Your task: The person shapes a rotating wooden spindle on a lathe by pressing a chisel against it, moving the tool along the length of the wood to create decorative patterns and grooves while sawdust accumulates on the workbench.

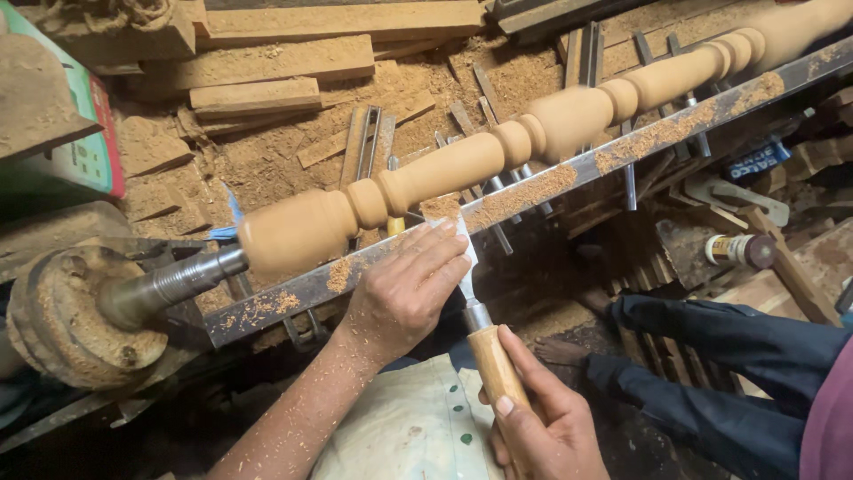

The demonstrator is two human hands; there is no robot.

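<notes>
While the turned wooden spindle (498,147) lies mounted on the lathe, the left hand (409,289) rests curled over the chisel's blade (466,267), pressing it onto the sawdust-strewn metal tool rest (569,173). The right hand (546,427) is wrapped around the chisel's wooden handle (493,369), below the rest.

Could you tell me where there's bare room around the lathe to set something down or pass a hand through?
Little is bare. The tool rest has a sawdust-strewn stretch between the left hand and the spindle shaft. The pale cloth below the hands is open. Behind the turned spindle, loose chisels, offcuts and shavings crowd everything. The right hand holds the chisel handle.
</notes>
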